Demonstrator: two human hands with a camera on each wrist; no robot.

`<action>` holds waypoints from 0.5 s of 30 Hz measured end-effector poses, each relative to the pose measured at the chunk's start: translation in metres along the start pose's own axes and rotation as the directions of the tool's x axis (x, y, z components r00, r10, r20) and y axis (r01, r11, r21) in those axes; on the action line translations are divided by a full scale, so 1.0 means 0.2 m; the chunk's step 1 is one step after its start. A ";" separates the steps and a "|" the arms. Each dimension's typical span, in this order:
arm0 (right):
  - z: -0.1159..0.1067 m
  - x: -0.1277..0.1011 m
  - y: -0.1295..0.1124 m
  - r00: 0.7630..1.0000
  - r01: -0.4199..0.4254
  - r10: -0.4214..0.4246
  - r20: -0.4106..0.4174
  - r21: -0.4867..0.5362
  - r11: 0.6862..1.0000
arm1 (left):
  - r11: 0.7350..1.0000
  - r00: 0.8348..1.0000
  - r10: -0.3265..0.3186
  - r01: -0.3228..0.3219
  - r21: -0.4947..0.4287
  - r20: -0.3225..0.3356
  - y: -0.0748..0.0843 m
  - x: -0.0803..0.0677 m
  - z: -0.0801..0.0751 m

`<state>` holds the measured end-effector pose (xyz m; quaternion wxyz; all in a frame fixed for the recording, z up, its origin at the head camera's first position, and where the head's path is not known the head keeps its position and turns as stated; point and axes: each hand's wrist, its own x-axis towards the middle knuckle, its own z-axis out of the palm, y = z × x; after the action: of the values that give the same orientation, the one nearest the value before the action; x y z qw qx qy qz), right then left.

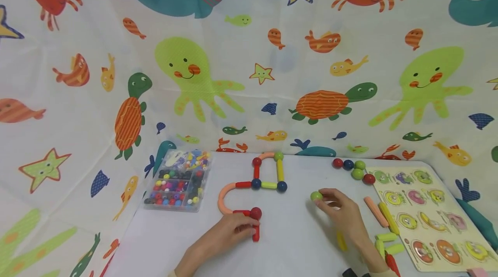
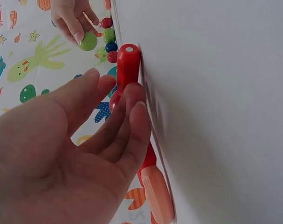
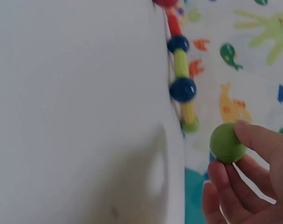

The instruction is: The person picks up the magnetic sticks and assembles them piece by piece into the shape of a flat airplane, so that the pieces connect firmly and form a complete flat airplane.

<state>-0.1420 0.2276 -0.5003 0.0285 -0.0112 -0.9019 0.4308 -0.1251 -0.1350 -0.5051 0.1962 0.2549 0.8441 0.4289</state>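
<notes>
A chain of magnetic sticks and balls [image 1: 268, 185] lies on the white table [image 1: 295, 242]. Its near end is an orange curved piece [image 1: 222, 197] leading to a red ball [image 1: 255, 213] and a short red stick [image 1: 255, 233]. My left hand [image 1: 244, 224] rests there with fairly straight fingers touching the red stick [image 2: 128, 65]. To the right, my right hand [image 1: 324, 202] pinches a green ball [image 1: 316, 195] at its fingertips, just above the table. The right wrist view shows the same green ball [image 3: 226, 142] between thumb and fingers, near the chain's blue balls [image 3: 182, 88].
A clear box of coloured beads [image 1: 178, 180] stands at the back left. Several loose balls [image 1: 352, 168] lie at the back right. A wooden peg puzzle board [image 1: 428, 216] sits at the right edge, with loose sticks [image 1: 383, 214] beside it. A sea-animal curtain hangs behind.
</notes>
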 end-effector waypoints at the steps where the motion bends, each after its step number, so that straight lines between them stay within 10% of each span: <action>1: 0.03 -0.01 -0.01 1.000 0.003 -0.003 0.012 0.012 1.000 | 1.000 1.000 0.011 -0.011 0.000 0.001 0.00 0.00 0.00; 15: 0.32 -0.18 -0.14 0.970 0.074 -0.107 0.219 0.156 0.985 | 0.997 0.999 0.037 -0.037 0.073 0.009 -0.01 0.01 0.03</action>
<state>-0.1101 0.1583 -0.5192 -0.0541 0.0813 -0.8647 0.4927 -0.1247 -0.1310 -0.5113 0.1819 0.2791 0.8537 0.4003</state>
